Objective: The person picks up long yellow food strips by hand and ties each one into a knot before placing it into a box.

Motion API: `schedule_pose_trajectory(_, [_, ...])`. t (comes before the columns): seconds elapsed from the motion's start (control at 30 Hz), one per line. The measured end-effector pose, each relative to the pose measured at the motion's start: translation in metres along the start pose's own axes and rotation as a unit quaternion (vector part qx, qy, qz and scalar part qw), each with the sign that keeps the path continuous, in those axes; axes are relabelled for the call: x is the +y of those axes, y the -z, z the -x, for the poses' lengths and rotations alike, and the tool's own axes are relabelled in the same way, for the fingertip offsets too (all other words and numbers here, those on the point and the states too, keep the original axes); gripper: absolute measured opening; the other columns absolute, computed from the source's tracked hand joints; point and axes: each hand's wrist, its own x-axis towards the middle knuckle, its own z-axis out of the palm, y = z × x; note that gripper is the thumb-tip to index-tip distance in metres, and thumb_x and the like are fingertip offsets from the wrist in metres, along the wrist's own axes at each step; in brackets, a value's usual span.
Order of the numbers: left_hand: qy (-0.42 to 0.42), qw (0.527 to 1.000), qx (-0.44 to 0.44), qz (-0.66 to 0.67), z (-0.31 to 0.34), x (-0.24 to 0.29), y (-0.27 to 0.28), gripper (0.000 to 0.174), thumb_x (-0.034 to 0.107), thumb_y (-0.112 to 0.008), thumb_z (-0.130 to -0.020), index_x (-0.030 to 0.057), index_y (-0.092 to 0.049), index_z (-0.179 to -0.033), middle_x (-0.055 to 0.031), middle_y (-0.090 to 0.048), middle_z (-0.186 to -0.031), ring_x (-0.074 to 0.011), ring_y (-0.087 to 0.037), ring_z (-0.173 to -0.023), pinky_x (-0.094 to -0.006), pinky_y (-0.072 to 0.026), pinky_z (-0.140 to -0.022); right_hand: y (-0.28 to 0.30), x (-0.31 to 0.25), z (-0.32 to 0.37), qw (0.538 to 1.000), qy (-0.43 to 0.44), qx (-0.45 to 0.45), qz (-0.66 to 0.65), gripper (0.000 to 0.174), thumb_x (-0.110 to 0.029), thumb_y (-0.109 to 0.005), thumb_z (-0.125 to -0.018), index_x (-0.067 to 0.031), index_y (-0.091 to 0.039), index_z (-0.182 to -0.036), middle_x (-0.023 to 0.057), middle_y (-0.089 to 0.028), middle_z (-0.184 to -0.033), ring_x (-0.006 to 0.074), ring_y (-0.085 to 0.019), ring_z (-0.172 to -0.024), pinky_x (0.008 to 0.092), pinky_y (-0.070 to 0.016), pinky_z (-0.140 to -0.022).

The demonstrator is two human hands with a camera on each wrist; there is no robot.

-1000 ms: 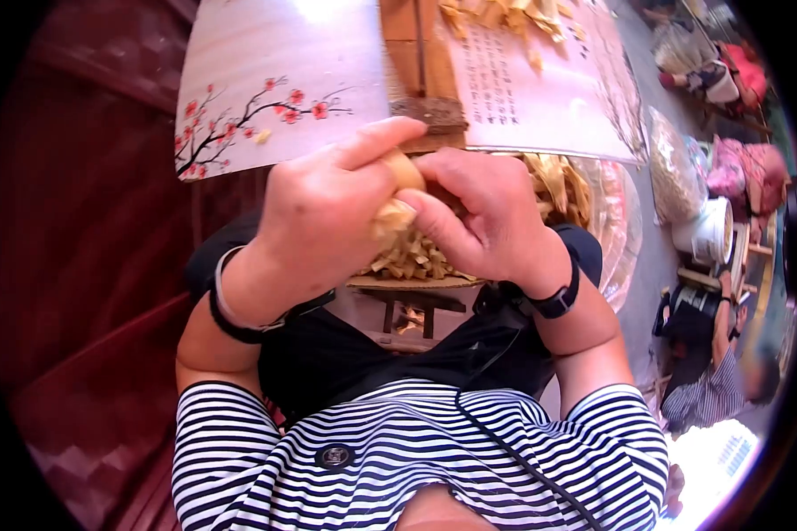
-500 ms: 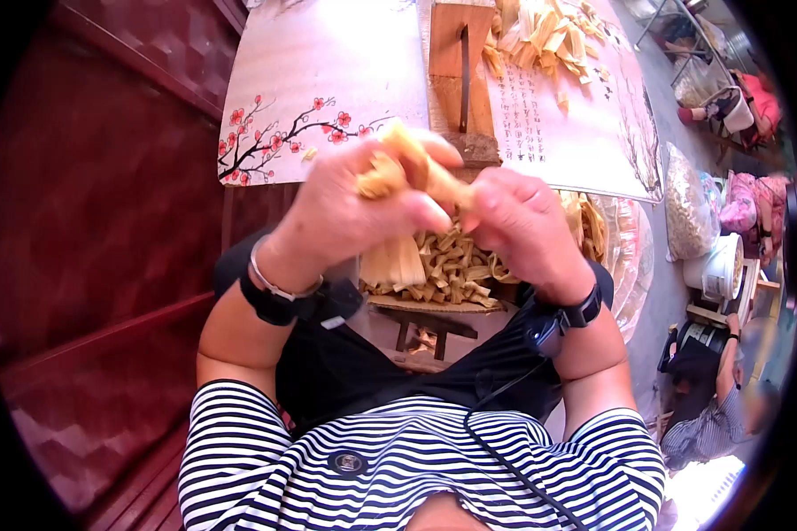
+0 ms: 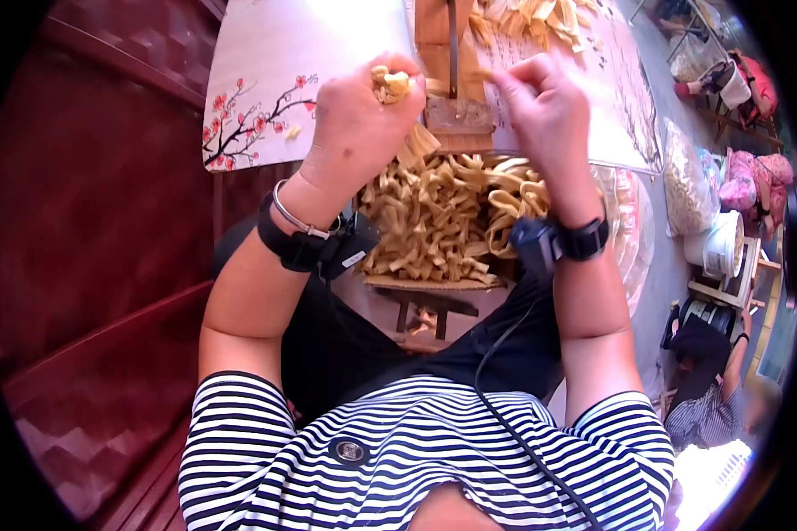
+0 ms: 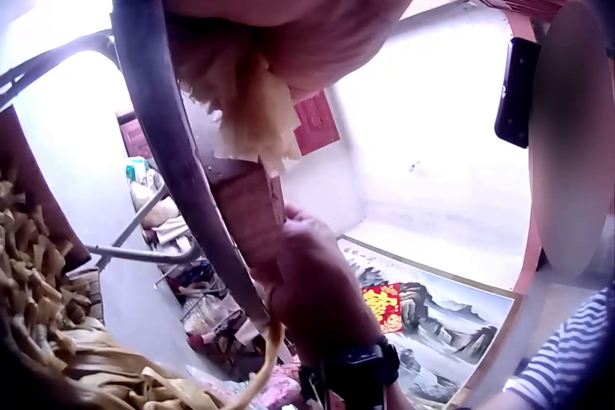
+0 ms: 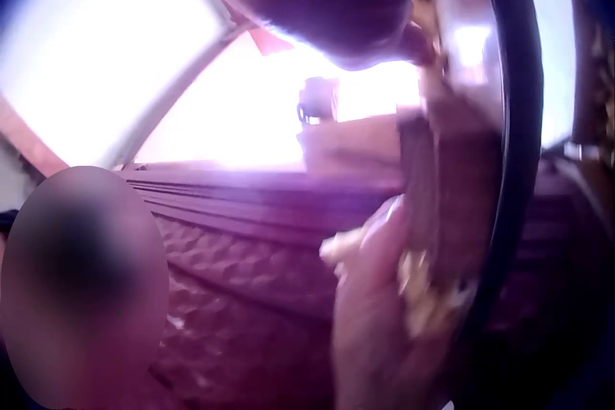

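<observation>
My left hand (image 3: 363, 128) is curled round a bundle of pale yellow strips, with a knotted end (image 3: 393, 85) above the fist and a flat end (image 3: 419, 144) below. To its right, over the table, my right hand (image 3: 553, 119) pinches a thin yellow strip, blurred at the fingertips. Between the hands lies a wooden block (image 3: 459, 115) with a dark metal bar (image 3: 452, 44). In the left wrist view the bundle's loose ends (image 4: 255, 117) hang under the left hand (image 4: 298, 6). The right wrist view shows the left hand (image 5: 375, 314) holding the bundle (image 5: 419, 295).
A heap of looped yellow strips (image 3: 447, 212) fills a container below the hands. More flat strips (image 3: 540, 19) lie on the table (image 3: 266, 53) at the back right. A white bucket (image 3: 715, 246), a filled clear bag (image 3: 686, 186) and several people are at the right.
Both hands, earlier close together at the bundle, have moved up and apart. The left fingers have closed round the bundle. The right hand has gone to the right, and the heap below is more exposed.
</observation>
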Motion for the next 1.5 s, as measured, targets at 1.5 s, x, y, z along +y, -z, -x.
schedule_pose_trajectory(1.5, [-0.415, 0.903, 0.018, -0.108, 0.030, 0.027, 0.025, 0.022, 0.013, -0.076, -0.070, -0.0013, -0.067, -0.084, -0.0131, -0.064, -0.089, -0.0253, -0.061, -0.070, -0.0323, -0.0494, -0.061, 0.015, -0.064, 0.054, 0.688, -0.340, -0.217, -0.604, 0.016, -0.018, -0.065, -0.088, -0.0027, -0.060, -0.090, 0.0061, -0.065, -0.073, 0.0051, -0.050, -0.048, 0.0164, -0.0392, -0.041])
